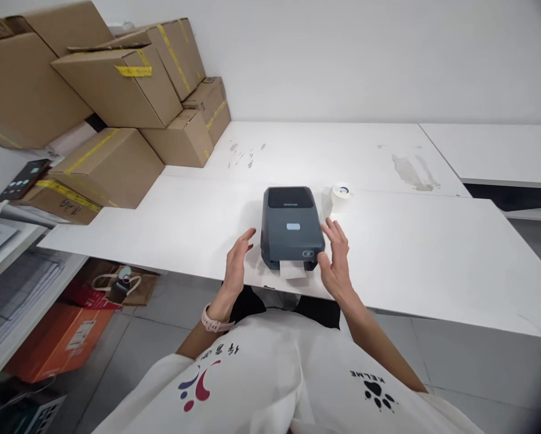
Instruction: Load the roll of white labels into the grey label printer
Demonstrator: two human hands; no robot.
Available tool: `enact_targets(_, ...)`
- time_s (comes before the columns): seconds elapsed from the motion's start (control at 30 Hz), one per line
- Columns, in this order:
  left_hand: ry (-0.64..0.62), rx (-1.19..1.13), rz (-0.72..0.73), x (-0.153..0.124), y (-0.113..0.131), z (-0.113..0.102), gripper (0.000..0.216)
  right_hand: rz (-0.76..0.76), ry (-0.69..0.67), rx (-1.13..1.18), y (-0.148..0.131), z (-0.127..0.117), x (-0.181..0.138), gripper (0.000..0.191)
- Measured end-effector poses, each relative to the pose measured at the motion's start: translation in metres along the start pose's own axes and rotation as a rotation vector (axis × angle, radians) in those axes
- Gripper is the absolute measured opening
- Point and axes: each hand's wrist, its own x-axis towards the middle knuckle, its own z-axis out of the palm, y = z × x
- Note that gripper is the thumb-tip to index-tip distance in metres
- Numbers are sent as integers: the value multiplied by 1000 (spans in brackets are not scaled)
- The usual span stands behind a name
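A dark grey label printer (292,220) sits near the front edge of the white table, a strip of white label paper (292,269) sticking out of its front slot. To its left, my left hand (237,263) is held with fingers apart, a small gap between it and the casing. My right hand (336,259) is at the printer's right front corner, fingers spread, thumb close to the edge; whether it touches I cannot tell. Behind my right hand stands a roll of white labels (341,196), beside the printer. Neither hand holds anything.
Cardboard boxes (116,84) with yellow tape are stacked at the left. A phone (23,179) with a white cable lies on one box. The white table (433,253) has grey stains near the wall. An orange box (64,340) is on the floor at lower left.
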Motion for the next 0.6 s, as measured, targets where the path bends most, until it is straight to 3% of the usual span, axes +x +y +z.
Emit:
enact_targets(0.13, -96, 14, 53, 17, 15, 15, 60, 110, -35, 174, 7, -4, 18, 62)
enact_targets(0.27, -48, 50, 109, 46, 20, 24, 61, 48, -35, 226, 2, -2, 57, 68)
enact_targets(0.43, -75, 188, 17, 71, -4, 29, 65, 1, -35, 193, 4, 8, 112, 78)
enact_targets(0.6, -135, 316, -49, 76, -23, 39, 80, 51, -13, 162, 13, 19, 178, 91)
